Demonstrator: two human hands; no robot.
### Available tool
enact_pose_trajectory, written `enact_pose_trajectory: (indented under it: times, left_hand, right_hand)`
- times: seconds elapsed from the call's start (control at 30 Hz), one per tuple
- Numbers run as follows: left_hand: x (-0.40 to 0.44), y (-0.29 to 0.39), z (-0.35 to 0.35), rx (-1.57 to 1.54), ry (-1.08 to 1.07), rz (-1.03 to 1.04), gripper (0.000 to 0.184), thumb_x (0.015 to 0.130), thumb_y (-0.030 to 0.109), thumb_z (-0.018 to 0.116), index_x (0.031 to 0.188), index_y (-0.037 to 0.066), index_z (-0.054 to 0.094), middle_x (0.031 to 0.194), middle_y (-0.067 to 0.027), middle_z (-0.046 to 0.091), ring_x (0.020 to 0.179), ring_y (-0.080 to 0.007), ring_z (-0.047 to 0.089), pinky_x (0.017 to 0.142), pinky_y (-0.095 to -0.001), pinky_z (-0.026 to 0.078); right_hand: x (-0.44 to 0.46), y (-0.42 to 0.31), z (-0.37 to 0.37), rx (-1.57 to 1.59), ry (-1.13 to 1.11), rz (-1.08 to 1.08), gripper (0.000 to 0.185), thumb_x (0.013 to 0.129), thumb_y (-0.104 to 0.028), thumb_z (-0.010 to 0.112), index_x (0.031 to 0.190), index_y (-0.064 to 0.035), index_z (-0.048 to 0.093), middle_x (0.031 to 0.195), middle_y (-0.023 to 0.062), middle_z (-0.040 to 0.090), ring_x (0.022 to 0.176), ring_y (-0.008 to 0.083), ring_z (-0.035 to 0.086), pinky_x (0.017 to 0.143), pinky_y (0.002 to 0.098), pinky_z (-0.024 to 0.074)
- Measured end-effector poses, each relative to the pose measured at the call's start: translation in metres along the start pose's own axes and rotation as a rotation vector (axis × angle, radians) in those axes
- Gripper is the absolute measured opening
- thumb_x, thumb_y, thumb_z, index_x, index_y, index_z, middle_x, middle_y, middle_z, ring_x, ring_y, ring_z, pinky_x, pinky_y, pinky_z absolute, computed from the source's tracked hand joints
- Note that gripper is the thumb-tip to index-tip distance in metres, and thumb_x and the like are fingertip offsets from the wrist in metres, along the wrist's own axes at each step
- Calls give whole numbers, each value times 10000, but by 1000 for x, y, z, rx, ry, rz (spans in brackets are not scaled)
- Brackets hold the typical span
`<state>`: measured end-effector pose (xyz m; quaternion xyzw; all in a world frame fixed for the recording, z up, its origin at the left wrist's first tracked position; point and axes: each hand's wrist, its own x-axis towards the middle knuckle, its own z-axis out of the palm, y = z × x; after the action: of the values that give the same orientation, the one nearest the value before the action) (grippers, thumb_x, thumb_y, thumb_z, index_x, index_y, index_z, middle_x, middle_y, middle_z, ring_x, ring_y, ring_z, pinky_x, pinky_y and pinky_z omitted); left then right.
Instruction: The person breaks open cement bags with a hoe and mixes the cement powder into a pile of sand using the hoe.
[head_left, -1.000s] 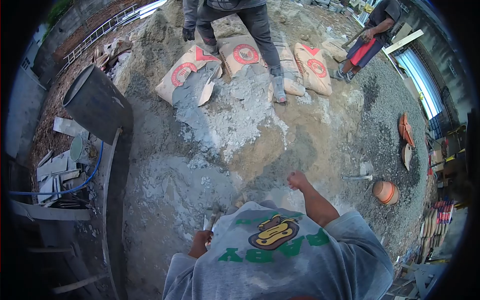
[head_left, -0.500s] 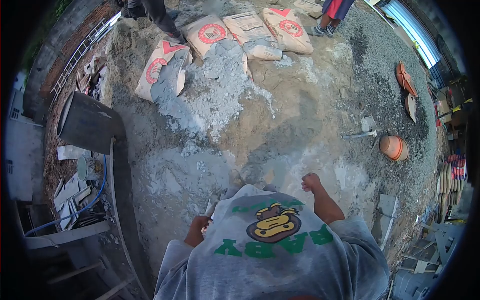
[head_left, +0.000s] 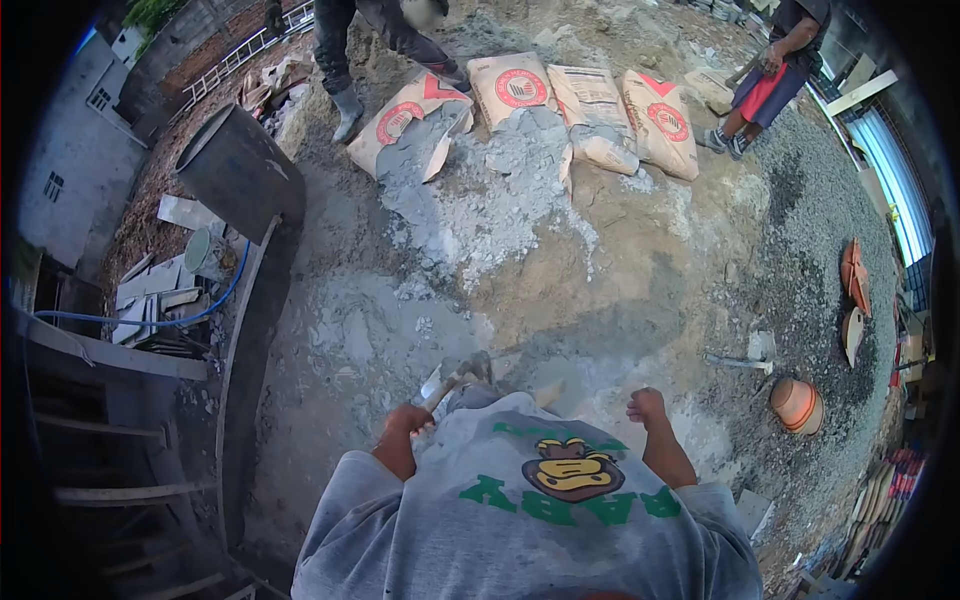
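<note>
My left hand is wrapped round the pale handle of a tool, held low in front of my shirt. The tool's head is not clear enough to name. My right hand is curled closed over the wet ground, with nothing visible in it. Ahead, grey cement powder spills from torn paper cement bags, among them the left bag and the middle bag. The right bag looks whole. Wet grey mix spreads on the ground beyond my left hand.
A dark drum stands left by a long board edge. Right lie an orange bucket, a tool with a pale handle and gravel. One person in boots and another in shorts stand beyond the bags.
The view has tilted up and turned left, so the bags and people show more fully. My left hand has come forward, with the tool handle now visible. My right hand stays closed.
</note>
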<state>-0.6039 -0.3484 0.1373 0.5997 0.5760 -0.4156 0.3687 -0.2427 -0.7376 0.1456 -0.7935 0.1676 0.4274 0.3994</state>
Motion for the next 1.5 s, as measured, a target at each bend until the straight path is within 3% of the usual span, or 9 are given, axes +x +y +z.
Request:
enact_pose_trajectory:
  times: [0.17,0.5,0.6,0.87,0.93,1.13,1.2,1.33,1.5]
  left_hand:
    - [35,-4,8,-71,-20,25,229,628,316,696,698,105,642,609,16,587,517,-92,545,540,-267,437]
    - [65,-40,13,-367,-87,15,209,616,226,694,612,41,597,548,-45,561,447,-134,527,491,-289,434]
    - [91,-48,15,-395,-126,-13,218,624,241,683,643,42,596,576,-50,569,468,-140,535,505,-296,434]
    - [112,-58,-2,-188,-208,-61,267,676,321,638,661,59,594,613,-44,571,536,-152,544,539,-318,420]
    - [85,-64,-15,-177,-196,-70,258,720,249,627,625,12,588,557,-91,546,475,-177,521,457,-333,416]
    - [9,-80,-40,-354,-117,55,232,700,234,622,732,4,623,612,-85,578,549,-177,563,554,-318,447]
    - [35,-94,-34,-298,-150,196,216,667,241,652,683,34,591,605,-58,566,516,-152,541,512,-297,433]
    - [12,-84,-47,-368,-137,30,213,663,233,658,655,38,573,583,-52,549,477,-148,519,481,-288,428]
    - [14,-95,-48,-429,-119,69,201,700,220,626,671,26,578,570,-62,539,445,-156,504,458,-293,426]
  right_hand:
    - [-4,-42,24,64,-21,-109,212,745,-113,491,928,-5,504,712,120,565,518,197,561,431,321,469]
    - [-12,-62,76,-89,-105,21,236,764,-145,500,940,12,510,787,148,580,591,251,588,519,358,499]
    - [-17,-88,88,17,-126,71,200,767,-130,494,925,-9,511,753,128,576,558,222,577,480,338,489]
    - [-60,-184,168,-169,-176,-295,242,758,-170,517,931,-1,521,749,118,584,582,194,585,497,307,494]
    - [-64,-185,178,-187,-195,-309,231,751,-169,522,914,-6,520,739,112,580,574,188,581,488,303,490]
    - [-47,-169,180,-228,-217,-183,215,735,-139,518,898,1,513,726,117,570,549,200,573,464,317,483]
    - [-49,-166,177,-243,-191,-123,207,734,-128,512,893,5,511,726,125,568,544,212,572,459,328,485]
    - [-39,-163,180,-297,-158,-108,201,740,-122,508,891,10,506,728,134,567,546,225,574,461,342,489]
    - [-29,-176,206,-357,-179,-167,197,743,-113,504,900,8,502,725,131,567,522,217,572,447,338,487]
